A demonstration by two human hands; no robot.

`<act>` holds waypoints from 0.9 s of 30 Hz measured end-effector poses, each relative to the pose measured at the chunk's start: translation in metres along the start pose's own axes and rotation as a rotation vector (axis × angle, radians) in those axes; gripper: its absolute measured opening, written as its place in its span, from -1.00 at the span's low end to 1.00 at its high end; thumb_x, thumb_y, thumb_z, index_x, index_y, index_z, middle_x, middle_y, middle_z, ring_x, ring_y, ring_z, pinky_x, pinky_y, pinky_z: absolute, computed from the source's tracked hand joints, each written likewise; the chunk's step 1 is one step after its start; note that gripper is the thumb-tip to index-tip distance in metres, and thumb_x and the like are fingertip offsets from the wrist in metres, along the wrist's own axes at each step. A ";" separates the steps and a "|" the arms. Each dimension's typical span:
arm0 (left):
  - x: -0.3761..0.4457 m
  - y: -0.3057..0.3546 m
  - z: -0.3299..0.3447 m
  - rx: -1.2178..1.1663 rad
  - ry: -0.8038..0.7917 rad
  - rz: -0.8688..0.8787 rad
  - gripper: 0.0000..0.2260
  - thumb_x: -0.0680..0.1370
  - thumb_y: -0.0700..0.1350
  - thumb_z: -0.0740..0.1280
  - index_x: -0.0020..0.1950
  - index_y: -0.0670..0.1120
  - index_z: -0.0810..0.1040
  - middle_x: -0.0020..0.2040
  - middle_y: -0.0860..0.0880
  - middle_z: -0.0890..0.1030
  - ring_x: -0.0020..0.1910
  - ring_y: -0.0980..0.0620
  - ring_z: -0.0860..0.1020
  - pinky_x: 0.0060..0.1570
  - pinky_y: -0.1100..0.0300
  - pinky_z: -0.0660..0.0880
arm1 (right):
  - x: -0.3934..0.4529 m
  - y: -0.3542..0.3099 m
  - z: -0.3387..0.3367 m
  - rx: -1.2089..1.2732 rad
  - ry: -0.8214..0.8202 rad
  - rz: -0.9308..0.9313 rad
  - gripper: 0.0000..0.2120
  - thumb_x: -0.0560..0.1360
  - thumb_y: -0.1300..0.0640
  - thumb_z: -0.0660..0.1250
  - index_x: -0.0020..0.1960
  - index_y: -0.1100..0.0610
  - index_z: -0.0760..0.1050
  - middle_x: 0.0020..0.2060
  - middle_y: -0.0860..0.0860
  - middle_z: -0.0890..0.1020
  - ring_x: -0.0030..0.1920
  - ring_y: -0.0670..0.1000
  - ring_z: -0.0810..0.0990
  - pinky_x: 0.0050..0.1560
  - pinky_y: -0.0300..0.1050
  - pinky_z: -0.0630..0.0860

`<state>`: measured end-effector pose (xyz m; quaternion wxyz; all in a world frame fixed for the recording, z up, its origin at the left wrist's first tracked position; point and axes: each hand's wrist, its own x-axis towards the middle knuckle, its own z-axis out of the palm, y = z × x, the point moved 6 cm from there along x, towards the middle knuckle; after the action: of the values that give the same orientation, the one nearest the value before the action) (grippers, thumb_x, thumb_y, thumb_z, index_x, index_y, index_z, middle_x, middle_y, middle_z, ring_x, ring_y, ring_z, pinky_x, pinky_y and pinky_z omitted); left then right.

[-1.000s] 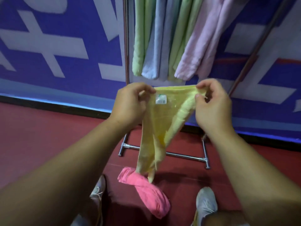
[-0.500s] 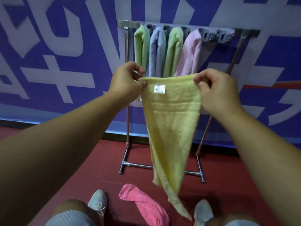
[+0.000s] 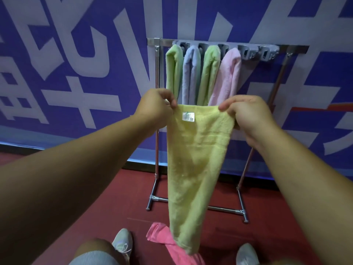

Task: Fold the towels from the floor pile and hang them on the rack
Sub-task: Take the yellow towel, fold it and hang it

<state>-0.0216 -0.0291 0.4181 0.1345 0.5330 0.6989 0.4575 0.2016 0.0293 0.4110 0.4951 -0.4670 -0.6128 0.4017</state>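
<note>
A yellow towel [image 3: 194, 159] with a white label hangs straight down in front of me, held by its top edge. My left hand [image 3: 154, 108] pinches the top left corner. My right hand [image 3: 246, 115] pinches the top right corner. Behind it stands a metal rack [image 3: 156, 77] against the wall, carrying several folded towels: green [image 3: 173, 71], blue [image 3: 190, 73], green and pink [image 3: 228, 77]. Grey clips [image 3: 257, 53] at the right of the bar are bare. A pink towel [image 3: 168, 240] lies on the red floor at my feet, partly hidden by the yellow one.
A blue wall banner [image 3: 76, 73] with large white lettering runs behind the rack. The rack's base bar [image 3: 219, 208] and feet rest on the red floor. My two grey shoes [image 3: 122, 240] stand either side of the pink towel.
The view has tilted up, bringing the rack's top bar into sight. The yellow towel has been lifted and spread from a bunched triangle into a flatter hanging strip.
</note>
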 end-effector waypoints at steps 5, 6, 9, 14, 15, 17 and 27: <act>-0.001 0.009 0.009 0.110 -0.050 0.032 -0.72 0.54 -0.33 0.34 -0.08 0.03 0.72 -0.10 0.04 0.65 -0.14 0.08 0.61 -0.08 0.13 0.63 | -0.010 -0.010 0.019 0.061 -0.197 0.046 -0.57 0.37 0.52 0.03 -0.15 0.28 0.64 -0.19 0.28 0.68 -0.17 0.23 0.68 -0.17 0.02 0.68; -0.002 0.011 0.011 0.109 -0.053 0.035 -0.73 0.55 -0.33 0.34 -0.03 0.02 0.72 -0.11 0.06 0.64 -0.11 0.08 0.61 -0.03 0.11 0.63 | -0.013 -0.012 0.022 0.036 -0.237 0.030 -0.58 0.40 0.54 0.02 -0.11 0.30 0.63 -0.17 0.30 0.68 -0.15 0.23 0.69 -0.14 0.03 0.69; -0.005 0.017 0.016 0.022 -0.098 0.028 -0.78 0.54 -0.30 0.37 -0.01 -0.01 0.71 -0.18 0.09 0.63 -0.19 0.10 0.60 -0.05 0.14 0.62 | -0.017 -0.015 0.032 -0.061 -0.326 -0.038 -0.59 0.49 0.53 0.04 -0.05 0.26 0.64 -0.18 0.25 0.70 -0.19 0.14 0.71 -0.23 -0.11 0.67; -0.013 0.023 0.019 -0.160 -0.162 -0.057 -0.89 0.49 -0.23 0.48 -0.03 -0.05 0.66 -0.17 -0.08 0.68 -0.24 0.02 0.67 -0.25 0.19 0.64 | -0.024 -0.024 0.039 -0.233 -0.348 -0.213 -0.68 0.60 0.36 0.18 -0.09 0.10 0.66 -0.23 0.05 0.69 -0.28 -0.10 0.68 -0.22 -0.24 0.62; -0.014 0.022 0.020 -0.225 -0.180 -0.097 -0.88 0.48 -0.22 0.50 -0.03 -0.06 0.65 -0.15 -0.11 0.69 -0.25 0.01 0.68 -0.26 0.18 0.65 | -0.025 -0.027 0.039 -0.276 -0.320 -0.264 -0.68 0.60 0.34 0.21 -0.13 0.05 0.65 -0.22 0.00 0.67 -0.25 -0.09 0.67 -0.20 -0.21 0.62; -0.014 0.019 0.022 -0.331 -0.202 -0.155 -0.85 0.46 -0.21 0.53 -0.01 -0.08 0.64 -0.13 -0.15 0.69 -0.26 -0.02 0.67 -0.24 0.12 0.67 | -0.024 -0.034 0.038 -0.416 -0.224 -0.404 -0.66 0.57 0.30 0.27 -0.20 -0.09 0.63 -0.12 -0.04 0.56 -0.07 -0.02 0.60 -0.06 -0.11 0.60; -0.016 0.019 0.025 -0.574 -0.325 -0.214 -0.91 0.57 -0.29 0.37 0.00 -0.24 0.66 0.01 -0.28 0.69 -0.06 -0.12 0.67 0.06 0.05 0.64 | -0.025 -0.043 0.039 -0.364 -0.116 -0.419 -0.83 0.53 0.18 0.37 -0.15 -0.04 0.63 -0.42 -0.22 0.61 -0.42 -0.27 0.53 -0.43 -0.39 0.39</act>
<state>0.0139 -0.0306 0.4146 0.4356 0.4633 0.5630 0.5279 0.1579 -0.0069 0.4386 0.4391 -0.3877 -0.7854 0.2001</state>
